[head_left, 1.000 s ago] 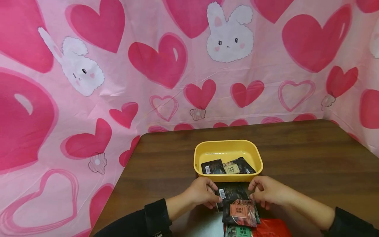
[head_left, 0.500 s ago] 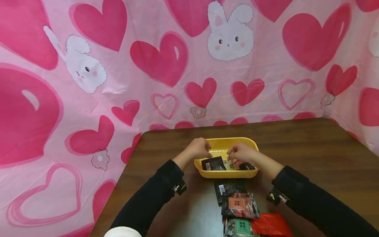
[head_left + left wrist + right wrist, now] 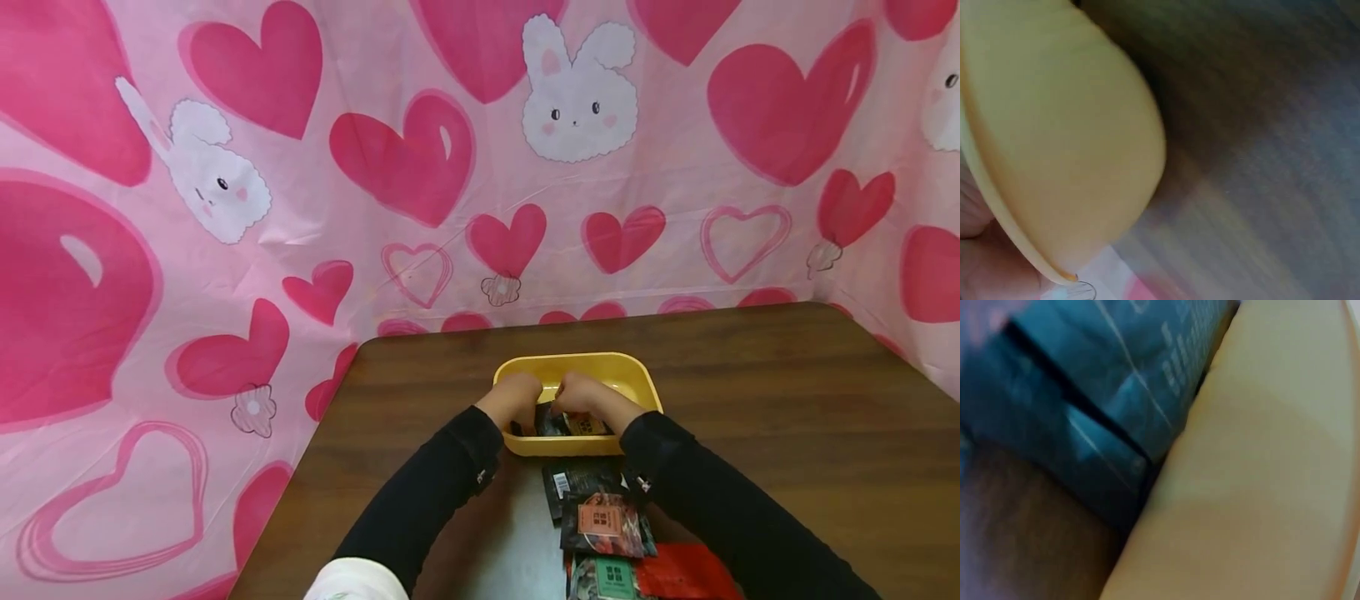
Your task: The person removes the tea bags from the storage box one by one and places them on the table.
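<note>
Both hands reach down inside a yellow plastic tub (image 3: 570, 447). My left hand (image 3: 519, 395) is at its left end, the fingertips out of sight behind the wrist and a dark sachet. Beside it, my right hand (image 3: 587, 395) bends downward over the sachets, its fingertips also hidden. Between them show a black sachet (image 3: 551, 419) and one with an orange-yellow label (image 3: 587, 426). Whether the fingers pinch these sachets I cannot tell. In the left wrist view the tub's outer wall (image 3: 1079, 144) hides most of the hand.
In front of the tub, overlapping packets lie on the wooden table (image 3: 750, 400): a black sachet with a barcode (image 3: 581, 481), an orange-labelled sachet (image 3: 602, 525), a green-labelled sachet (image 3: 611, 577) and a red packet (image 3: 688, 570). A heart-patterned cloth (image 3: 435, 275) hangs behind.
Both hands left the black sachet on the table, moved forward over the tub, then went down into it. Sachets in the tub have shifted; an orange-yellow label now shows between the hands.
</note>
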The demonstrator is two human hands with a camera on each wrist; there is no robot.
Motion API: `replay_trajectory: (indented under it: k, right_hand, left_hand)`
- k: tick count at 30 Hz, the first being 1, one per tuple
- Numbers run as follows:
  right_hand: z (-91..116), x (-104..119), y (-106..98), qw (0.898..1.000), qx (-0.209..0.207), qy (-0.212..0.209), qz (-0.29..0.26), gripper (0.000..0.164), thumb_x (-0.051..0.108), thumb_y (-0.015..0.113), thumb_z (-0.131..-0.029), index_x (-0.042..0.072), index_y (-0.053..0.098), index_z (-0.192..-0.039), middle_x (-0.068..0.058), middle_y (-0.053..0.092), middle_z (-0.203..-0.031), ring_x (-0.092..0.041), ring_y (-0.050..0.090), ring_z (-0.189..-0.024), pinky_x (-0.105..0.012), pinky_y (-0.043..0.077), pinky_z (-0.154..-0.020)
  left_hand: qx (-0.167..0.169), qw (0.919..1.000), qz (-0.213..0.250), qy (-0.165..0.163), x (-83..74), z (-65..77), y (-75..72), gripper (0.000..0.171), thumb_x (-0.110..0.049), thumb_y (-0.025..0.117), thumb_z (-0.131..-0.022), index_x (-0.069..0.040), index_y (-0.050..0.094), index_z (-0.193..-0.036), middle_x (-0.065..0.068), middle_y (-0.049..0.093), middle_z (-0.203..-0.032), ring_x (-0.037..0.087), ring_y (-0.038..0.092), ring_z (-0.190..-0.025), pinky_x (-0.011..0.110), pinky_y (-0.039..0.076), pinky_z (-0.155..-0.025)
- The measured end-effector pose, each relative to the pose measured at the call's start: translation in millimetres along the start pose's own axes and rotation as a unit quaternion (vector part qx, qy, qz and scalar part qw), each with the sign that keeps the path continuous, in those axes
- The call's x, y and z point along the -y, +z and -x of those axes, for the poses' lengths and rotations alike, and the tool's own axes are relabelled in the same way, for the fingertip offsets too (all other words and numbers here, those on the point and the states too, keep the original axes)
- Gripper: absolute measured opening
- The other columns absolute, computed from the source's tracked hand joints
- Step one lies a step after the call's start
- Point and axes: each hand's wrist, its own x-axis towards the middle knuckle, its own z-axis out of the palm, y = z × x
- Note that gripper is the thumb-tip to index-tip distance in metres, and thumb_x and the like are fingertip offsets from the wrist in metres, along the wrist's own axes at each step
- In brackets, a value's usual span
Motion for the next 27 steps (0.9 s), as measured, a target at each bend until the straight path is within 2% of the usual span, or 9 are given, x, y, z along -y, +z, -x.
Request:
replay_trajectory:
  k: [2,3,5,7,13,17,19,21,27]
  right_hand:
    - [1.1,0.9,0.7,1.000,-0.004,0.003,-0.024,0.021,0.006,0.071,-0.083,0.004,0.058,-0.067,0.000,0.039,-0.061,-0.016,0.041,-0.056,-0.025,0.036,-0.052]
    - [2.4,1.5,0.9,0.999,-0.011,0.006,-0.043,0.022,0.004,0.070,-0.084,0.003,0.056,-0.067,-0.001,0.039,-0.062,-0.016,0.041,-0.057,-0.025,0.039,-0.052]
    - [5.3,1.8,0.7,0.997,-0.028,0.013,-0.077,0.017,0.001,0.069,-0.084,0.003,0.057,-0.072,-0.003,0.045,-0.067,-0.017,0.046,-0.060,-0.025,0.047,-0.055]
    - [9.0,1.0,0.1,0.993,-0.048,0.009,-0.104,0.010,-0.003,0.068,-0.084,0.000,0.060,-0.079,-0.005,0.050,-0.073,-0.018,0.052,-0.062,-0.029,0.054,-0.058]
    - [27.5,-8.2,-10.7,0.982,-0.064,-0.041,-0.173,0.009,-0.006,0.065,-0.087,-0.006,0.058,-0.093,-0.010,0.054,-0.076,-0.021,0.057,-0.063,-0.037,0.060,-0.064]
    - [44.9,-12.7,-25.6,0.974,-0.078,-0.063,-0.204,0.016,-0.004,0.065,-0.089,-0.007,0.056,-0.102,-0.011,0.057,-0.082,-0.022,0.061,-0.072,-0.040,0.060,-0.070]
    - [55.1,-13.0,-34.6,0.971,-0.083,-0.071,-0.212,0.019,-0.002,0.064,-0.091,-0.008,0.056,-0.107,-0.012,0.059,-0.084,-0.022,0.062,-0.073,-0.040,0.060,-0.072]
    - [66.1,-12.6,-43.3,0.968,-0.083,-0.079,-0.224,0.024,0.000,0.064,-0.092,-0.009,0.054,-0.112,-0.012,0.061,-0.085,-0.023,0.063,-0.073,-0.041,0.060,-0.072]
    - [97.8,-23.5,-49.8,0.961,-0.027,-0.089,-0.262,0.032,0.003,0.065,-0.091,-0.010,0.053,-0.117,-0.010,0.065,-0.086,-0.021,0.060,-0.069,-0.035,0.059,-0.067]
  left_hand:
    - [-0.004,0.9999,0.009,0.001,1.9,-1.0,0.9,0.047,-0.027,0.097,-0.055,-0.015,0.069,-0.091,-0.002,0.061,-0.084,0.017,0.057,-0.077,0.027,0.053,-0.068]
    - [0.032,0.9971,-0.069,-0.012,-16.2,19.7,-30.5,0.049,-0.020,0.096,-0.055,-0.013,0.068,-0.095,-0.001,0.062,-0.086,0.019,0.057,-0.079,0.030,0.054,-0.070]
    - [0.017,0.9983,-0.056,-0.001,-33.3,54.6,-58.9,0.043,-0.017,0.095,-0.058,-0.010,0.068,-0.091,0.000,0.058,-0.079,0.019,0.054,-0.073,0.028,0.051,-0.066]
    - [0.004,0.9992,-0.037,0.015,-42.9,78.5,-80.8,0.037,-0.017,0.093,-0.062,-0.008,0.069,-0.089,-0.001,0.057,-0.074,0.018,0.051,-0.070,0.025,0.049,-0.065]
    - [-0.041,0.9960,0.030,0.073,-33.7,90.3,-99.2,0.016,-0.015,0.085,-0.075,-0.007,0.074,-0.085,-0.003,0.058,-0.069,0.015,0.049,-0.069,0.023,0.049,-0.069]
    - [-0.063,0.9858,0.128,0.089,-31.6,95.5,-109.4,0.012,-0.011,0.080,-0.081,-0.006,0.075,-0.090,0.000,0.065,-0.076,0.012,0.057,-0.064,0.021,0.054,-0.065]
    - [-0.070,0.9746,0.193,0.089,-33.6,99.8,-113.7,0.015,-0.010,0.079,-0.082,-0.004,0.074,-0.095,0.002,0.067,-0.080,0.012,0.061,-0.063,0.022,0.056,-0.062]
    - [-0.073,0.9574,0.266,0.084,-38.4,107.8,-117.9,0.018,-0.008,0.079,-0.082,-0.003,0.073,-0.099,0.004,0.068,-0.084,0.014,0.065,-0.065,0.028,0.059,-0.063]
    - [-0.019,0.8922,0.448,0.057,-55.7,135.1,-103.4,0.018,0.001,0.078,-0.080,-0.002,0.069,-0.094,0.010,0.067,-0.077,0.019,0.065,-0.058,0.050,0.058,-0.071]
